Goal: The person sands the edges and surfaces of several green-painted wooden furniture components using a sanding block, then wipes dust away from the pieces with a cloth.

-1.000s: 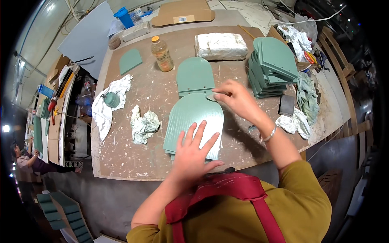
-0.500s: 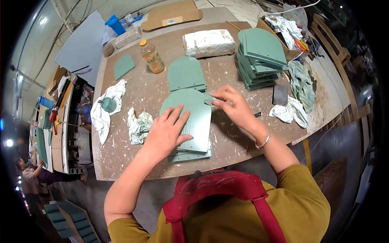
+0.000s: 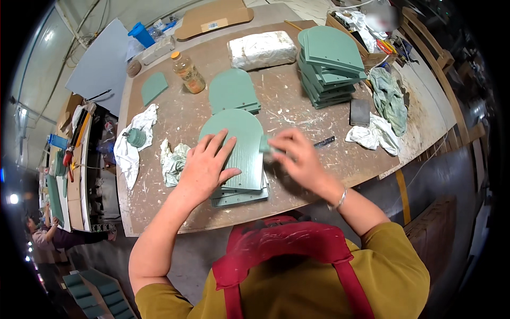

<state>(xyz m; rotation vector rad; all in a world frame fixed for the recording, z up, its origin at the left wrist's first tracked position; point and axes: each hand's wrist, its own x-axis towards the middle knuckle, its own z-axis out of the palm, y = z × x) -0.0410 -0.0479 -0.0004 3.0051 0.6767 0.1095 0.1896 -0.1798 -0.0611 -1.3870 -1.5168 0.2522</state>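
My left hand (image 3: 204,167) lies flat with fingers spread on a green arched panel (image 3: 245,127), the top one of a small pile near the table's front edge. My right hand (image 3: 300,162), somewhat blurred, pinches a small green pad (image 3: 265,143) against the panel's right edge. Its exact kind is hard to make out. Just beyond, more arched panels (image 3: 232,90) lie stacked. A dark blade-like strip (image 3: 324,142) is on the table right of my right hand.
A tall stack of green panels (image 3: 332,50) stands back right, beside a wrapped white bundle (image 3: 263,49). A bottle (image 3: 188,73) stands at the back left. Rags lie on both sides, one under a small green pot (image 3: 136,137). Another person (image 3: 45,231) is far left.
My right hand has moved the pad from the panel's upper right curve down along its right edge. The left hand stays on the panel. The whole view has shifted slightly.
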